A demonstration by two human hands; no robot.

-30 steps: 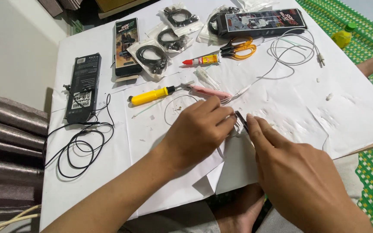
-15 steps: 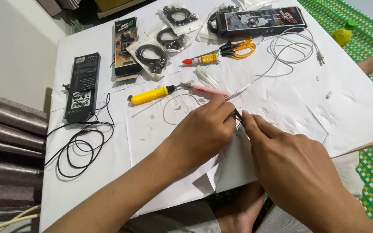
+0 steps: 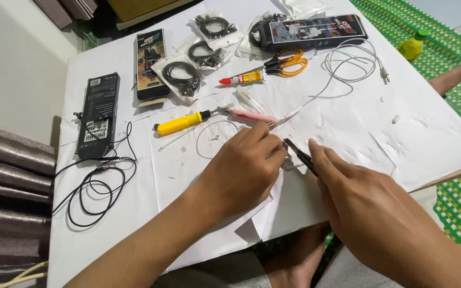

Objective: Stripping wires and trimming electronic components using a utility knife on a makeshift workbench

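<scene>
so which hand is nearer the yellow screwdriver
Left. The left hand sits just right of and below the yellow screwdriver; the right hand lies farther right, beyond the left hand.

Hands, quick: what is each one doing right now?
Left hand: closed, fingertips pinching something small; what it is cannot be told.
Right hand: closed on a thin dark tool.

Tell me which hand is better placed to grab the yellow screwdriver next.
Left, probably. The left hand lies nearer the yellow screwdriver, while the right hand grips a thin dark tool.
</scene>
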